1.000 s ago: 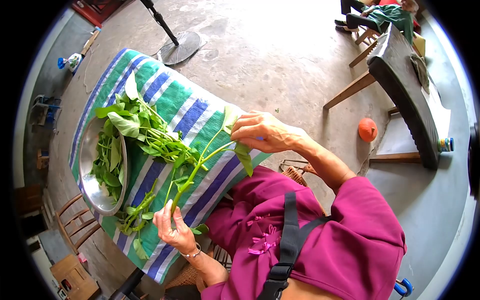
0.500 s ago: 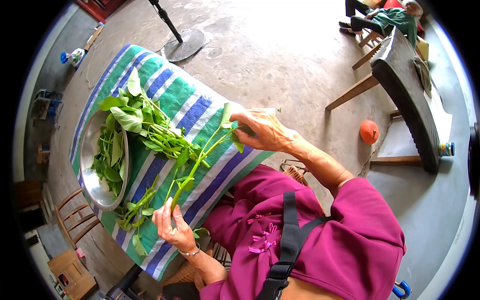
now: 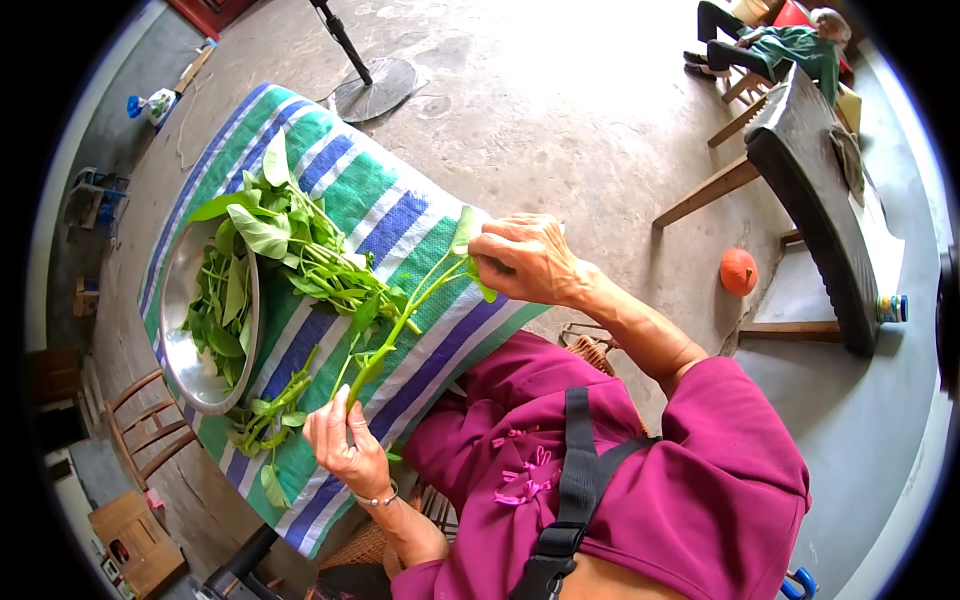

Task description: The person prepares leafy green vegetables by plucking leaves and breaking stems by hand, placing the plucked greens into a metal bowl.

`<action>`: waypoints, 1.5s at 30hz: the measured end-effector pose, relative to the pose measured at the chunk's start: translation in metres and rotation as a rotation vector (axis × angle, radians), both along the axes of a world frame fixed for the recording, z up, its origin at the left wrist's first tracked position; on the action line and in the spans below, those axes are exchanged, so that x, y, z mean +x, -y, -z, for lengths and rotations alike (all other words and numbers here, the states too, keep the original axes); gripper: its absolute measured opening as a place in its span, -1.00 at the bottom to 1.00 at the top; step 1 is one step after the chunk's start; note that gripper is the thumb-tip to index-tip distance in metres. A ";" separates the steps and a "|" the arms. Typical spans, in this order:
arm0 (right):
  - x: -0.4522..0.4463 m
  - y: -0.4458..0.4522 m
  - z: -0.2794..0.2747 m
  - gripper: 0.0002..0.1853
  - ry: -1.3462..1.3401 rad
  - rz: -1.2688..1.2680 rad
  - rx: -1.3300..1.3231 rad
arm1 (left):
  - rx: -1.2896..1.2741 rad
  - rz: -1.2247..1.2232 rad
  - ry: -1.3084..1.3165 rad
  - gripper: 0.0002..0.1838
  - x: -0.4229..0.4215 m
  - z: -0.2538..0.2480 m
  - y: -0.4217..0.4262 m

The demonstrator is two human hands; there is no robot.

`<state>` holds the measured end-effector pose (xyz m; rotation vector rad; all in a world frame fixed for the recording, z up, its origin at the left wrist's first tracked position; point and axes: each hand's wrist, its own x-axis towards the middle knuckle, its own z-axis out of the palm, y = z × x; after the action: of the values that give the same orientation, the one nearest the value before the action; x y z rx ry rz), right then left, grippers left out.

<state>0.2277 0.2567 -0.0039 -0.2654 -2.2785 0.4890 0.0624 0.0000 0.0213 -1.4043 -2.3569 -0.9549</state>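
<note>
My left hand [image 3: 345, 452] pinches the lower end of a leafy green stem [image 3: 398, 328], which looks like water spinach. The stem slants up to my right hand [image 3: 525, 258], whose fingers close at its leafy tip. A leaf stands up beside those fingertips, and what lies between them is partly hidden. Beyond the stem, a pile of leafy stems [image 3: 320, 262] rests on the striped sheet [image 3: 405, 222]. Left of it sits a metal bowl [image 3: 178, 310] with leaves inside. A smaller bunch of leafy stems [image 3: 272, 425] lies between the bowl and my left hand.
The striped sheet covers a table before me. A stand with a round base [image 3: 375, 90] is on the floor behind it. To the left is a wooden chair [image 3: 150, 425]. On the right are a dark-topped bench [image 3: 815, 190], an orange pumpkin-like object [image 3: 738, 271] and a seated person [image 3: 790, 50].
My right fingers have drawn closer together at the stem's leafy tip. The stem stays stretched between both hands, and my left hand has barely moved.
</note>
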 end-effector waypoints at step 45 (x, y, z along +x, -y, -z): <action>-0.029 -0.041 0.031 -0.86 -0.523 0.341 -0.681 | 0.064 0.013 0.103 -0.78 0.025 -0.006 -0.019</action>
<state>0.1988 0.2980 -0.0345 -0.7500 -1.4637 1.0070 0.0873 0.0188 0.0276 -1.3793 -2.3695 -1.1209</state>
